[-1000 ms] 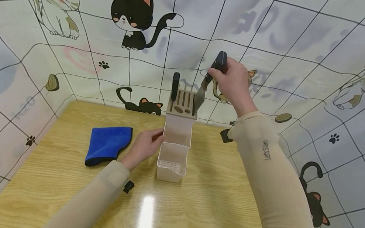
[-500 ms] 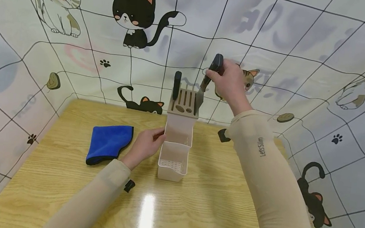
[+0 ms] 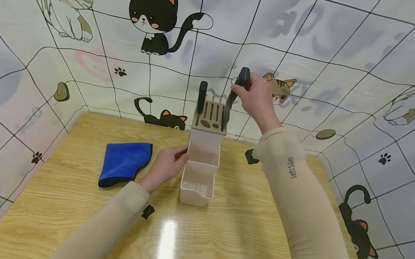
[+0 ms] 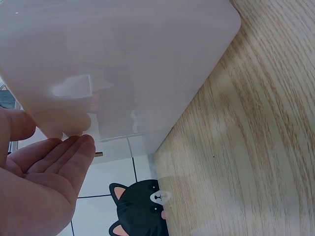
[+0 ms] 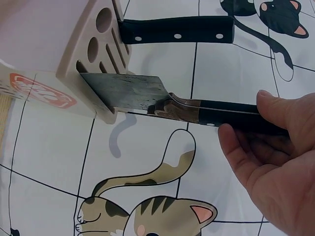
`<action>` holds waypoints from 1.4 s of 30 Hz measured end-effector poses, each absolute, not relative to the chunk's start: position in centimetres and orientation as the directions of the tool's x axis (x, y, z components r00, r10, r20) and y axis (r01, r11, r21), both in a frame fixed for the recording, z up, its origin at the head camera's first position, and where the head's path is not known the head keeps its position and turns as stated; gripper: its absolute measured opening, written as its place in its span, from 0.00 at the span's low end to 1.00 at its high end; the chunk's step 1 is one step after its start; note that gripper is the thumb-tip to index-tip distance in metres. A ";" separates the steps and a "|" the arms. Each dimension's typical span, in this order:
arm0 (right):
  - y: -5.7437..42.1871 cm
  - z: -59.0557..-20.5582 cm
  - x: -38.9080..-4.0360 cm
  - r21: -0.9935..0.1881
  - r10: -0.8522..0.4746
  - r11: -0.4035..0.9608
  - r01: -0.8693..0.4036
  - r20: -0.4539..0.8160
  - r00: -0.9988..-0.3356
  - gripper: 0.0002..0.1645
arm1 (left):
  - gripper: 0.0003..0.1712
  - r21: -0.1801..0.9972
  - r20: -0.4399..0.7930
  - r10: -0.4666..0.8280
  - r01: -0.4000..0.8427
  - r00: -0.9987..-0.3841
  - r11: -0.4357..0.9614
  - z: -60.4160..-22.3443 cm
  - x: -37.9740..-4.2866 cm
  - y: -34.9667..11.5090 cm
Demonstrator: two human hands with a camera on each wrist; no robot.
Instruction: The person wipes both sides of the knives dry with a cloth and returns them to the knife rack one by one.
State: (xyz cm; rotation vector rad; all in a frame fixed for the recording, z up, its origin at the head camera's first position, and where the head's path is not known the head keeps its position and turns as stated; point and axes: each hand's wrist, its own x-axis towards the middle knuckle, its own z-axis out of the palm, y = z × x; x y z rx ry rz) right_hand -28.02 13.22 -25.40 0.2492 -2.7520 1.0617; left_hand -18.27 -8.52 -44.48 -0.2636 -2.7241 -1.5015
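Observation:
A pale plastic knife holder (image 3: 205, 138) with a slotted beige top stands near the back of the table, two stepped bins at its front. My left hand (image 3: 166, 164) touches its left side. In the left wrist view, nearly straight fingers (image 4: 74, 155) and the thumb lie against the holder's smooth wall (image 4: 147, 64). Up at the right, my right hand (image 3: 259, 99) grips the black handle of a cleaver (image 5: 130, 91). The cleaver's blade sits partly down in the slot at the holder's right edge. Another black-handled knife (image 3: 202, 97) stands in the left slot, its blade hidden inside.
A folded blue cloth (image 3: 125, 164) with a dark border lies on the wooden table (image 3: 241, 243), left of the holder. Cat-printed sheeting (image 3: 225, 34) rises close behind the holder and along both sides.
My right hand has come down and slightly left, and the cleaver's blade has sunk deeper into its slot. The left hand has stayed at the holder's side.

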 end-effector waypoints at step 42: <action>12.9 -28.7 -28.0 -0.607 -0.084 0.764 -0.221 0.246 -0.966 0.13 | 0.25 0.837 0.109 0.140 0.167 -0.984 0.521 -44.5 -18.2 -8.5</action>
